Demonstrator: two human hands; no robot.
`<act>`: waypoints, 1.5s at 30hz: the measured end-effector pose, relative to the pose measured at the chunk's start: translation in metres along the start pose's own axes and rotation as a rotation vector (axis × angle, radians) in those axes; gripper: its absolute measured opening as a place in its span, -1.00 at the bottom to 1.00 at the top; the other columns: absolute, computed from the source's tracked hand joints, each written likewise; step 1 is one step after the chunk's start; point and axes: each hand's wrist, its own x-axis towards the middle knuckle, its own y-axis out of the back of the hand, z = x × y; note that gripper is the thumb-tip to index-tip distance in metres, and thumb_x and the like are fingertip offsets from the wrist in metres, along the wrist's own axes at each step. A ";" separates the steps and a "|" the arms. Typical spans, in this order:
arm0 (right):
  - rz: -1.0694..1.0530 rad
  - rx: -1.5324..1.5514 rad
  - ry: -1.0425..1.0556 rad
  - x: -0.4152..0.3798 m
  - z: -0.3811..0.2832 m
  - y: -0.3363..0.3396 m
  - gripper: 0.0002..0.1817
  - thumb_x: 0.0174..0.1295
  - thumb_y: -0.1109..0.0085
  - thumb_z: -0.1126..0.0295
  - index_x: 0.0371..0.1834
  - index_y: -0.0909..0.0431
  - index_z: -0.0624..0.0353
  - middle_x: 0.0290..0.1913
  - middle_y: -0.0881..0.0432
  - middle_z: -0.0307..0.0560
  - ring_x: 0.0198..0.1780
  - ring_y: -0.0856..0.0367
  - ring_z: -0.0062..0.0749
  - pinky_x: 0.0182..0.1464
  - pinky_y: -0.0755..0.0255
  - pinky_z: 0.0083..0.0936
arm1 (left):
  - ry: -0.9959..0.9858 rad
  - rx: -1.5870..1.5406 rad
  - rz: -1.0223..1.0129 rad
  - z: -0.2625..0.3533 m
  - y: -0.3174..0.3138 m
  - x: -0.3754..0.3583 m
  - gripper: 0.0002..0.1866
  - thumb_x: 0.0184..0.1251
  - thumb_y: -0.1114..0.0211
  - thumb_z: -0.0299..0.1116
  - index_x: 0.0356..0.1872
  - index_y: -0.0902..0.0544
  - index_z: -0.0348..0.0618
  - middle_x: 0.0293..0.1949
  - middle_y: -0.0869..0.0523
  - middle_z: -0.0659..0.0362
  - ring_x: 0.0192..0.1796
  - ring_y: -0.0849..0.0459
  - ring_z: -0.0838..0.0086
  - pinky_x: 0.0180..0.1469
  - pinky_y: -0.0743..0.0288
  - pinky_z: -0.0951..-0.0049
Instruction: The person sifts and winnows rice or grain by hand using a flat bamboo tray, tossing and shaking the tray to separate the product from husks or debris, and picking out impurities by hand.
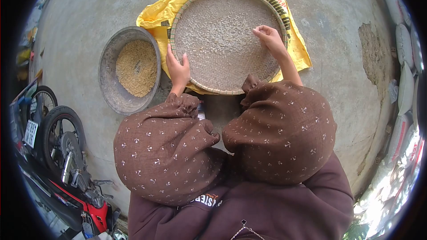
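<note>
Illumination is diffuse and moderately bright, consistent with daylight; the concrete floor (329,40) is evenly lit, with soft, weak shadows. A darker patch lies below the near rim of the woven tray (213,78), between the brown sleeves (284,129). Strong glare at lower right burns out detail around the stacked sacks (404,84). The motorcycle (66,164) at lower left sits in dimmer light. Wide-angle distortion is pronounced: straight edges bow towards the margins, the view is rounded, and the corners fall to black with bluish fringing. The hands (179,70) show no marked motion blur. Grain texture is legible though slightly soft; peripheral objects at left are smeared and indistinct.
</note>
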 end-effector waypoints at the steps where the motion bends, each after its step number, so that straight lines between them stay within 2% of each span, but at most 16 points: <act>1: -0.106 0.479 -0.101 -0.005 -0.001 0.001 -0.80 0.28 -0.29 0.24 -0.26 -0.55 0.12 -0.62 -0.39 -0.46 -0.65 -0.22 -0.80 -0.62 -0.03 -0.68 | 0.000 -0.002 -0.002 0.000 0.000 0.000 -0.28 0.35 -0.21 -0.33 0.45 -0.10 -0.27 0.24 -0.39 -0.18 0.31 -0.36 -0.03 0.36 -0.20 0.10; 3: -0.168 0.686 -0.095 -0.012 0.000 -0.004 -0.83 0.30 -0.27 0.27 -0.23 -0.52 0.09 -0.64 -0.33 -0.48 -0.67 -0.11 -0.86 -0.65 0.13 -0.69 | -0.002 -0.003 -0.002 0.000 0.000 0.000 -0.28 0.35 -0.21 -0.32 0.45 -0.10 -0.27 0.24 -0.39 -0.19 0.32 -0.35 -0.03 0.37 -0.19 0.09; 5: 0.057 -0.031 -0.018 -0.010 -0.001 -0.015 -0.82 0.31 -0.24 0.27 -0.23 -0.53 0.12 -0.62 -0.37 -0.45 -0.67 -0.17 -0.81 -0.63 0.02 -0.68 | 0.005 -0.007 0.000 0.000 -0.001 0.001 -0.28 0.35 -0.20 -0.32 0.45 -0.10 -0.27 0.24 -0.38 -0.19 0.32 -0.35 -0.03 0.37 -0.19 0.09; 6: 0.155 -0.526 0.036 -0.010 -0.006 -0.019 -0.82 0.30 -0.20 0.27 -0.22 -0.55 0.13 -0.58 -0.53 -0.25 -0.62 -0.45 -0.50 -0.54 -0.29 -0.50 | 0.011 -0.009 -0.004 0.000 0.000 0.000 -0.28 0.35 -0.20 -0.32 0.45 -0.10 -0.27 0.24 -0.38 -0.19 0.32 -0.35 -0.04 0.37 -0.19 0.09; 7: 0.154 -0.524 0.035 -0.011 -0.009 -0.024 -0.82 0.30 -0.20 0.27 -0.22 -0.55 0.13 -0.58 -0.53 -0.25 -0.62 -0.45 -0.50 -0.54 -0.29 -0.50 | 0.011 -0.007 -0.004 0.000 0.001 -0.001 -0.28 0.35 -0.20 -0.32 0.45 -0.10 -0.27 0.24 -0.38 -0.19 0.32 -0.35 -0.04 0.37 -0.19 0.09; 9: 0.277 -0.872 0.158 -0.011 -0.013 -0.031 -0.80 0.26 -0.21 0.24 -0.19 -0.57 0.11 -0.44 -0.67 0.02 -0.35 -0.67 -0.08 -0.25 -0.48 -0.24 | 0.015 -0.010 -0.005 0.001 0.000 0.000 -0.29 0.35 -0.20 -0.32 0.45 -0.10 -0.28 0.25 -0.38 -0.19 0.32 -0.35 -0.04 0.37 -0.18 0.09; 12: 0.275 -0.945 0.091 -0.007 -0.014 -0.036 -0.80 0.24 -0.23 0.23 -0.18 -0.60 0.06 -0.29 -0.69 0.15 -0.13 -0.65 0.11 -0.07 -0.48 -0.11 | 0.011 -0.003 -0.014 0.000 0.001 0.000 -0.28 0.35 -0.20 -0.32 0.45 -0.09 -0.28 0.26 -0.37 -0.20 0.33 -0.34 -0.04 0.38 -0.18 0.09; 19: 0.266 -0.935 0.130 -0.003 0.001 -0.023 -0.73 0.21 -0.30 0.20 -0.20 -0.57 0.16 -0.31 -0.71 0.11 -0.21 -0.69 0.00 -0.10 -0.50 -0.18 | 0.008 0.005 -0.013 -0.001 0.000 0.000 -0.28 0.35 -0.20 -0.31 0.45 -0.09 -0.28 0.27 -0.36 -0.20 0.34 -0.33 -0.05 0.39 -0.17 0.09; 22: 0.211 -0.567 0.115 -0.005 0.000 -0.012 -0.72 0.25 -0.30 0.20 -0.22 -0.55 0.20 -0.52 -0.63 -0.16 -0.48 -0.57 -0.40 -0.38 -0.45 -0.43 | 0.029 -0.002 -0.015 -0.001 0.000 0.000 -0.28 0.35 -0.20 -0.31 0.45 -0.09 -0.28 0.27 -0.36 -0.20 0.34 -0.33 -0.05 0.38 -0.17 0.09; 24: -0.066 0.317 -0.180 -0.015 -0.006 -0.003 -0.78 0.32 -0.24 0.26 -0.22 -0.53 0.19 -0.62 -0.32 -0.45 -0.62 -0.21 -0.74 -0.59 -0.12 -0.69 | 0.016 -0.005 -0.004 0.000 0.000 0.000 -0.28 0.35 -0.20 -0.31 0.45 -0.09 -0.27 0.26 -0.37 -0.20 0.34 -0.32 -0.05 0.38 -0.18 0.09; 27: -0.226 0.783 -0.126 -0.026 0.001 -0.011 -0.88 0.38 -0.12 0.32 -0.27 -0.47 0.11 -0.62 -0.08 -0.52 -0.66 0.02 -0.78 -0.63 0.12 -0.73 | 0.027 -0.013 -0.017 0.001 0.001 0.000 -0.28 0.35 -0.20 -0.31 0.45 -0.09 -0.26 0.26 -0.36 -0.20 0.35 -0.32 -0.04 0.38 -0.18 0.09; 30: -0.449 1.198 -0.162 -0.032 0.005 -0.024 -0.84 0.36 0.02 0.34 -0.39 -0.37 0.09 -0.62 -0.08 -0.47 -0.67 0.01 -0.72 -0.64 0.07 -0.69 | 0.021 -0.010 -0.009 0.000 0.000 0.000 -0.28 0.35 -0.21 -0.31 0.45 -0.09 -0.26 0.25 -0.37 -0.19 0.33 -0.33 -0.04 0.38 -0.18 0.09; 38: -0.547 1.326 -0.184 -0.024 0.012 -0.025 -0.76 0.28 0.09 0.24 -0.52 -0.29 0.08 -0.65 -0.07 -0.39 -0.68 -0.02 -0.64 -0.64 0.03 -0.64 | 0.016 -0.012 -0.002 0.000 0.000 0.000 -0.28 0.34 -0.21 -0.31 0.45 -0.09 -0.25 0.26 -0.37 -0.19 0.33 -0.34 -0.04 0.37 -0.19 0.08; 41: -0.380 0.906 -0.269 -0.015 0.012 -0.013 -0.70 0.32 -0.02 0.19 -0.43 -0.46 0.20 -0.66 -0.28 -0.34 -0.67 -0.20 -0.59 -0.61 -0.12 -0.57 | 0.022 -0.025 -0.006 0.000 0.000 0.000 -0.28 0.34 -0.21 -0.32 0.45 -0.10 -0.24 0.27 -0.37 -0.18 0.33 -0.33 -0.04 0.37 -0.19 0.09; 43: 0.224 -0.336 0.150 -0.015 0.004 -0.028 -0.70 0.31 -0.15 0.20 -0.25 -0.61 0.27 -0.59 -0.51 -0.25 -0.57 -0.43 -0.55 -0.50 -0.32 -0.49 | 0.017 -0.031 -0.003 0.000 0.000 0.000 -0.28 0.34 -0.21 -0.32 0.45 -0.10 -0.24 0.26 -0.37 -0.18 0.33 -0.33 -0.04 0.38 -0.19 0.09; 45: 0.257 -0.522 -0.035 -0.019 -0.006 -0.028 -0.77 0.28 -0.20 0.28 -0.13 -0.66 0.16 -0.48 -0.66 -0.09 -0.44 -0.62 -0.34 -0.34 -0.44 -0.34 | 0.016 -0.022 -0.001 -0.001 0.000 0.000 -0.28 0.34 -0.21 -0.33 0.45 -0.10 -0.24 0.26 -0.37 -0.18 0.33 -0.34 -0.03 0.37 -0.19 0.09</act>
